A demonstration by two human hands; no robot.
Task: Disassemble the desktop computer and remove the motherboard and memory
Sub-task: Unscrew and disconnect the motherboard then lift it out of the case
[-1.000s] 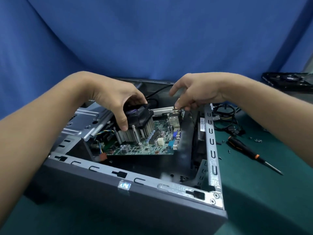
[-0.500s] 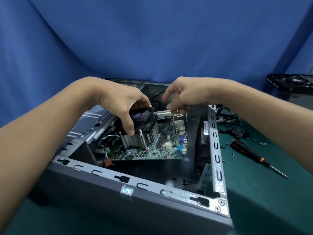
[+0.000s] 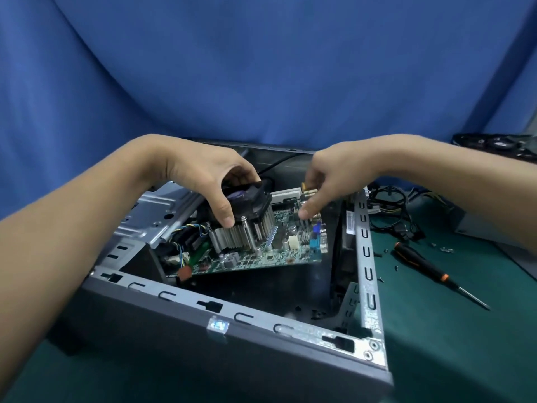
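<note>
screwdriver (image 3: 421, 264) on green mat (image 3: 436, 344) | loose screws (image 3: 446, 250) near | cables (image 3: 389, 207) behind | blue backdrop (image 3: 261, 68)

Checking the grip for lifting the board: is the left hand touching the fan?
Touching. Head view: the left hand curls its fingers and thumb round the fan.

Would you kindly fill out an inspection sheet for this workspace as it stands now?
Surface: green mat under the case.
Job's things: motherboard tilted inside the open case, cooler mounted on it.
Clutter: screwdriver and loose screws right of the case.
Grippers: left hand grips the cooler; right hand over the motherboard's far corner, grip unclear.
Cables: fan wires inside; black cable bundle outside, right.
Surroundings: blue cloth backdrop; black device far right.
</note>
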